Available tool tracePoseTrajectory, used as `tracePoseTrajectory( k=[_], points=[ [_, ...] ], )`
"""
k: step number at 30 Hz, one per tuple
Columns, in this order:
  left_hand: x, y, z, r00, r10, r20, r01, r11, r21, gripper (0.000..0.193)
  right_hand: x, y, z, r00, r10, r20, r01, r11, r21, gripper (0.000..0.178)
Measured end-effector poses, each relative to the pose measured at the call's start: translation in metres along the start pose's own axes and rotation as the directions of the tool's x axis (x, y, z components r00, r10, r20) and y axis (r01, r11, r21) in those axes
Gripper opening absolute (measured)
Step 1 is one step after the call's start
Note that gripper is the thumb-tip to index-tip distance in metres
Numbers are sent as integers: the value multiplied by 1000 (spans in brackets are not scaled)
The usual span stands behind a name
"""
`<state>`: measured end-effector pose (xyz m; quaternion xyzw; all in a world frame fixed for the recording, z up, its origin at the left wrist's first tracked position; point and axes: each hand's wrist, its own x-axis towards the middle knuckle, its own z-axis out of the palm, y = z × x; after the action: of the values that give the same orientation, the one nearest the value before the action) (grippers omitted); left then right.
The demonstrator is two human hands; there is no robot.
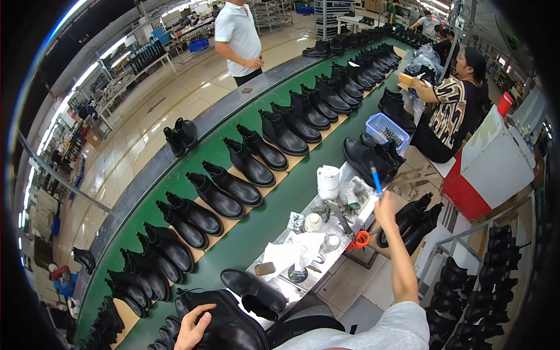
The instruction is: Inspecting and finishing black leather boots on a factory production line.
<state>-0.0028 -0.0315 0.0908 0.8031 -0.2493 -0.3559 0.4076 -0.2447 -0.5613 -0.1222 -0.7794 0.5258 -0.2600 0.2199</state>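
At the lower edge, my left hand (195, 328) grips a black leather boot (230, 321) that lies close to me, its fingers curled against the upper. Stretched out to the right, my right hand (384, 208) is closed around a slim blue stick-shaped tool (377, 182) pointing up and away; its exact kind is unclear. Another black boot (254, 289) lies on its side at the near end of the metal worktop (291, 238). Beyond the blue tool, several black ankle boots (366, 155) stand by a blue plastic basket (387, 129).
Pairs of black boots (233, 189) line the green conveyor (315, 175). On the worktop are a white roll (328, 182), a spray gun (335, 213) with red coiled hose (359, 240), jars and white cloth (294, 251). A co-worker (452, 108) sits at right; a person (236, 38) stands beyond the conveyor.
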Motion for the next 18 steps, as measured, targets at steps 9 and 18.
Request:
tracePoseTrajectory(
  k=[9,18],
  points=[
    [28,-3,-13,958,248,142,-276,931,237,68,-227,-269,-55,640,-701,315,430,667,608,27],
    [-8,-12,-16,987,134,84,-147,972,185,56,-319,-333,-5,334,-785,522,131,587,799,23]
  ],
)
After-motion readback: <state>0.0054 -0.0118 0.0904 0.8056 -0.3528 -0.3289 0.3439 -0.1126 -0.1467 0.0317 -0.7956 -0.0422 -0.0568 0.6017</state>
